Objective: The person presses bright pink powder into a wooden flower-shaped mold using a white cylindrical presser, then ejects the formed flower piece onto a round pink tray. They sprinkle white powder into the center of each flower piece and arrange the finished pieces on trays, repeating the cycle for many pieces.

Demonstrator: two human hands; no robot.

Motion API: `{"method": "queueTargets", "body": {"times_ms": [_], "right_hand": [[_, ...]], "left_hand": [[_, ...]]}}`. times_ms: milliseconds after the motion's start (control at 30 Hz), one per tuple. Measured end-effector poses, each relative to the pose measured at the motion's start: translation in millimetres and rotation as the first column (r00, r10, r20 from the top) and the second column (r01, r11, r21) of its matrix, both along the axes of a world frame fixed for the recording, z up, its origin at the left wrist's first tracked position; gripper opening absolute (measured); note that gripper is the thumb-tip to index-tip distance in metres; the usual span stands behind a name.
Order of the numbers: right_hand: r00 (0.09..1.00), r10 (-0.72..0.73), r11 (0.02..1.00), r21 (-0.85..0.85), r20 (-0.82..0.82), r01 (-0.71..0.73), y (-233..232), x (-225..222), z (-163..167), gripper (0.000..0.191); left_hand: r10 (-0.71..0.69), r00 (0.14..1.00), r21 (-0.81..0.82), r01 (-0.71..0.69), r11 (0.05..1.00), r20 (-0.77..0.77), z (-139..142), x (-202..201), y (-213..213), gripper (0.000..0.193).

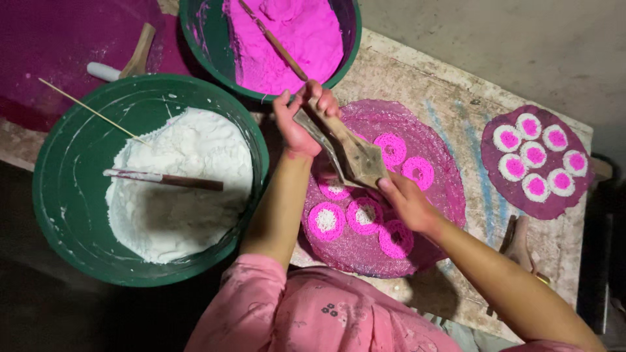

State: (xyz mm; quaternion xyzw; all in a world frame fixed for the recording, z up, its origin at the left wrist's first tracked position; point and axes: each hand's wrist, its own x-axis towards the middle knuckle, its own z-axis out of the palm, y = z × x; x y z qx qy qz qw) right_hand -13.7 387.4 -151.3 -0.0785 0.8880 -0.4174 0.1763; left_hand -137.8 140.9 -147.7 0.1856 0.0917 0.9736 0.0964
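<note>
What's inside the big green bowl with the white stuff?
The green bowl holds white dough, a brown-handled tool and a thin stick. Its bottom is hidden under the dough.

Left hand [297, 124] raised, fingers curled in a grip, right hand [407, 202] lower, fingers closed.

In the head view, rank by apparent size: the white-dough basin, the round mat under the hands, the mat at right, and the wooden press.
1. White-dough basin
2. Round mat under the hands
3. Mat at right
4. Wooden press, held nearer the camera, so likely flattered.
</note>
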Motion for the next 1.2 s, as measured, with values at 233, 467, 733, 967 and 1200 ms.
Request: {"method": "queueTargets", "body": {"times_ms": [233, 467, 733, 967, 1200], "right_hand": [[0.939, 0.207, 0.930, -0.354, 0.274, -0.102, 78.8, 11.6, 41.7, 0.076], [0.950, -0.245, 0.942, 0.280, 0.194, 0.186, 94.7, 26.3, 65.9, 0.070], [0.983, -0.173, 0.949, 0.255, -0.069, 0.185, 68.6, 29.4, 49.3, 0.065], [0.979, -0.204, 0.918, 0.345, -0.010, 0.195, 83.0, 24.0, 40.5, 0.062], [0.973, -0.210, 0.930, -0.289, 0.092, 0.228, 66.6, 68.4, -5.6, 0.070]], "left_hand": [[-0.145, 0.987, -0.020, 0.144, 0.989, -0.066, 46.9, 21.3, 32.7, 0.043], [-0.319, 0.943, 0.243, 0.288, 0.926, 0.096, -0.6, 6.3, 109.4, 0.029], [-0.302, 0.952, 0.148, 0.292, 0.945, 0.048, -38.3, -8.2, 125.0, 0.031], [-0.238, 0.962, 0.113, 0.224, 0.968, 0.131, -31.7, -4.7, 132.5, 0.033], [-0.049, 0.997, -0.436, 0.066, 0.898, 0.052, -22.4, 21.1, 55.1, 0.062]]}}
